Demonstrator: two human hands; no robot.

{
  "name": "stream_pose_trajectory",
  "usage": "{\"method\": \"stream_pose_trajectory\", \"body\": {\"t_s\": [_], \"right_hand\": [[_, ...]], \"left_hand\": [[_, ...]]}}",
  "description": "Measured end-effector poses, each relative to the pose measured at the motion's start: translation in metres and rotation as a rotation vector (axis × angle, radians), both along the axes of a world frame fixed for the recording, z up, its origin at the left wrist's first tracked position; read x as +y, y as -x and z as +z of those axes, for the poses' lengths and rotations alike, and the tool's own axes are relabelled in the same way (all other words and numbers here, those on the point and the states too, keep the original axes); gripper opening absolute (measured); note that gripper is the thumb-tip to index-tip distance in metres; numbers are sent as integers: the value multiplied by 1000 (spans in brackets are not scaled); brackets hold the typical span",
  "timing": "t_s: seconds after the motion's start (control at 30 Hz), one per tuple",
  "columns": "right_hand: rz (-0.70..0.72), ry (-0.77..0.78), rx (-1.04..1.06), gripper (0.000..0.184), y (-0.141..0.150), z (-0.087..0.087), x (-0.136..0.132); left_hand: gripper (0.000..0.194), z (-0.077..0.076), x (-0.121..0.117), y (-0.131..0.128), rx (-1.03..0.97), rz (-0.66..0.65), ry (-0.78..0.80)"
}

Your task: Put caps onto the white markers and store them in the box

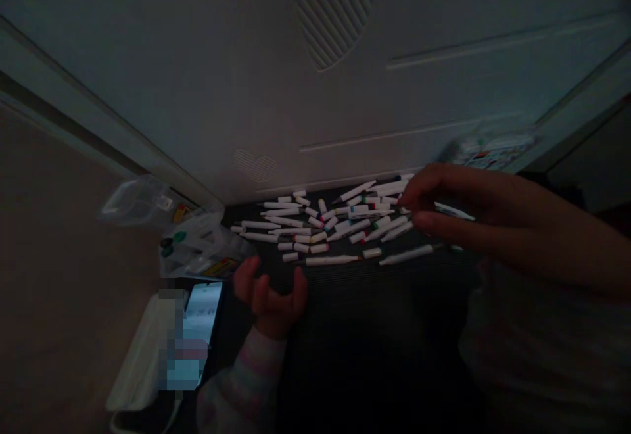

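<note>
Many loose white markers (345, 229) and short caps (319, 248) with coloured bands lie scattered on a dark surface against a white panel. My left hand (270, 294), in a striped sleeve, is in front of the pile's left part. Its fingers are bent and apart, with nothing in them. Over the pile's right end reaches my right hand (463, 214). Its thumb and fingertips point left, with a gap between them, close to several markers. A separate marker (407, 254) lies below those fingertips. Dim light blurs the small details.
A clear plastic case (200, 246) with an open lid (138, 200) stands at the left, with dark and green caps in it. Before it lie a lit phone (204, 309) and a pale object (140, 352) with a cable. A blurred clear package (493, 148) leans at the right.
</note>
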State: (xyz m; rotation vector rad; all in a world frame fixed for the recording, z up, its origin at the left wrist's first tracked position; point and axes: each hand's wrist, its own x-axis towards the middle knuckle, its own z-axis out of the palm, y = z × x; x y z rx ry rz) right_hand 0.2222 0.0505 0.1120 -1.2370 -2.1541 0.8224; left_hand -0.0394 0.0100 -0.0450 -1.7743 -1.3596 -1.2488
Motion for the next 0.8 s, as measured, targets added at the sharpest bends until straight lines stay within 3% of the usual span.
{"method": "stream_pose_trajectory", "body": {"t_s": [0.13, 0.27, 0.4, 0.57, 0.8], "right_hand": [[-14, -14, -8, 18, -3, 1, 0], [-8, -48, -44, 16, -4, 0, 6], [-5, -25, -172, 16, -4, -14, 28], [37, 61, -506, 23, -2, -46, 61], [122, 144, -625, 23, 18, -67, 65]], "left_hand": [[63, 1, -1, -13, 45, -148, 112], [38, 2, -1, -25, 124, -256, 261], [21, 2, 4, -26, 150, -244, 359], [16, 0, 8, -19, 119, -194, 357], [12, -2, 12, -10, 89, -163, 339]]}}
